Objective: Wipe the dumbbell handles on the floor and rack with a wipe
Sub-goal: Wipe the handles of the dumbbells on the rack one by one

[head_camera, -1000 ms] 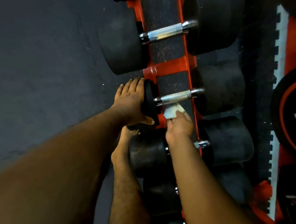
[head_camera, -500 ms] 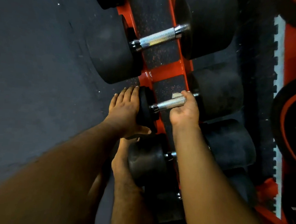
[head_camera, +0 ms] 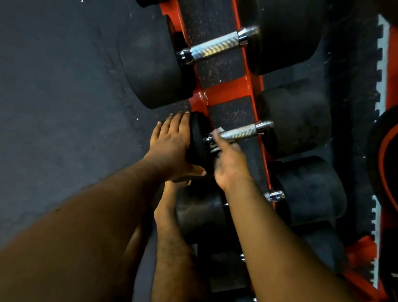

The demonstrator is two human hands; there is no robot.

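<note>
Left hand (head_camera: 170,144) flat against outer face of small dumbbell's near black head (head_camera: 197,141), fingers straight, thumb under. Right hand (head_camera: 227,162) blurred, fingers curled round near end of knurled chrome handle (head_camera: 238,132), gripping white wipe (head_camera: 216,134) against it. Dumbbell seated across red rack (head_camera: 230,91), between larger dumbbell (head_camera: 214,47) beyond and another (head_camera: 308,194) nearer. Dark rubber floor (head_camera: 56,93) left of rack.
</note>
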